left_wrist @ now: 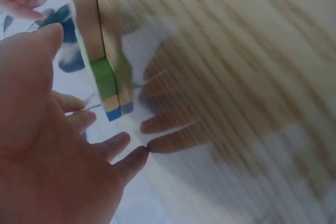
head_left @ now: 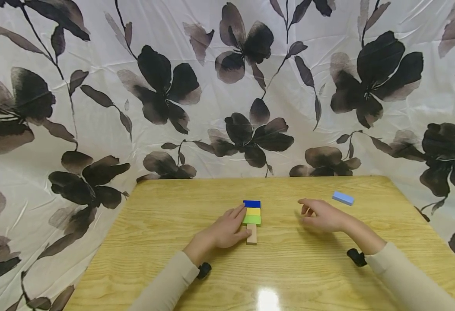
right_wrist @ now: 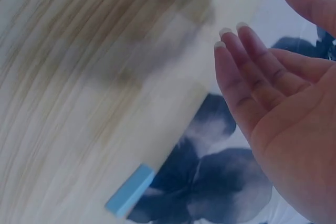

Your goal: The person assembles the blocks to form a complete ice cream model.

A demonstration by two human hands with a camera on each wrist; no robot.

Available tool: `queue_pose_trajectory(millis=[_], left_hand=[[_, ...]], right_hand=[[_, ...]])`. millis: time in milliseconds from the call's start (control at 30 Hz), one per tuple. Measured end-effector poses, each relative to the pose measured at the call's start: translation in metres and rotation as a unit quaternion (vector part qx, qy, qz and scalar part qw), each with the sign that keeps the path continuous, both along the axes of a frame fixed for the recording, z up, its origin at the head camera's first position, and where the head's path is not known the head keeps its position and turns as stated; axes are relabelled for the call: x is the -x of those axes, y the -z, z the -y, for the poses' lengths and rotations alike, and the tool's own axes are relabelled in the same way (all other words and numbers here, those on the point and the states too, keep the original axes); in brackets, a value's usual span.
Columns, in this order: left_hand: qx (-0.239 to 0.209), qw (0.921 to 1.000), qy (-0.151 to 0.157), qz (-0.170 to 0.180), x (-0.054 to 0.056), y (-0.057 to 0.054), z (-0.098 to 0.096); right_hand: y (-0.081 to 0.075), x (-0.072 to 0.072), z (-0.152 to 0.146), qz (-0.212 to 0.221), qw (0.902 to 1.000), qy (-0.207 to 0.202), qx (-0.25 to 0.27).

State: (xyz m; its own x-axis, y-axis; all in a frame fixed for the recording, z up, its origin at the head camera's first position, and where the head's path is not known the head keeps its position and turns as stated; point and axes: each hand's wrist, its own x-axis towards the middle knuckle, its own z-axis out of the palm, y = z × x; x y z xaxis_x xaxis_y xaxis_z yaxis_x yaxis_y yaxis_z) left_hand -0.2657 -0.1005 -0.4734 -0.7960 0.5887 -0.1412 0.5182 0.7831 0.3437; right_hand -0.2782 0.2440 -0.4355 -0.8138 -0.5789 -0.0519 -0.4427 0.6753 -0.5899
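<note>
On the wooden table, a dark blue block (head_left: 252, 204), a yellow block (head_left: 253, 211) and a light green block (head_left: 252, 220) lie side by side in a stack-like row. A plain wooden block (head_left: 252, 239) extends lengthwise from the green one toward the person. Along the left side of the row is my left hand (head_left: 224, 229), fingers extended, fingertips at the blue and yellow blocks and thumb over the plain block. My right hand (head_left: 320, 216) hovers right of the row, fingers loosely bent, holding nothing. Nearest it lies a light blue block (head_left: 343, 198), also in the right wrist view.
The wooden table (head_left: 153, 242) ends at the back against a white cloth (head_left: 219, 99) with dark flowers, which also hangs at both sides. Black wrist cameras sit under both wrists.
</note>
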Motion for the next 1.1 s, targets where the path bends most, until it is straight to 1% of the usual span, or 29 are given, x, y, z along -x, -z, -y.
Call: queue_pose_trajectory(millis=[233, 467, 700, 900, 1100], left_hand=[[0.033, 0.9994, -0.003, -0.004, 0.004, 0.003, -0.005], [0.05, 0.9987, -0.01, 0.005, 0.002, 0.002, -0.008], [0.06, 0.998, -0.015, 0.009, 0.002, 0.002, -0.009], [0.075, 0.9971, -0.011, 0.009, 0.002, 0.001, -0.009], [0.08, 0.9967, -0.009, 0.008, 0.001, -0.002, -0.01]], right_hand=[[-0.005, -0.002, -0.024, -0.008, 0.9998, 0.019, 0.005], [-0.013, -0.003, -0.048, -0.005, 0.9988, 0.047, 0.01], [-0.019, 0.0, -0.064, -0.01, 0.9975, 0.069, 0.009], [-0.016, 0.007, -0.082, -0.029, 0.995, 0.094, 0.016], [-0.005, 0.014, -0.102, -0.059, 0.988, 0.142, 0.003]])
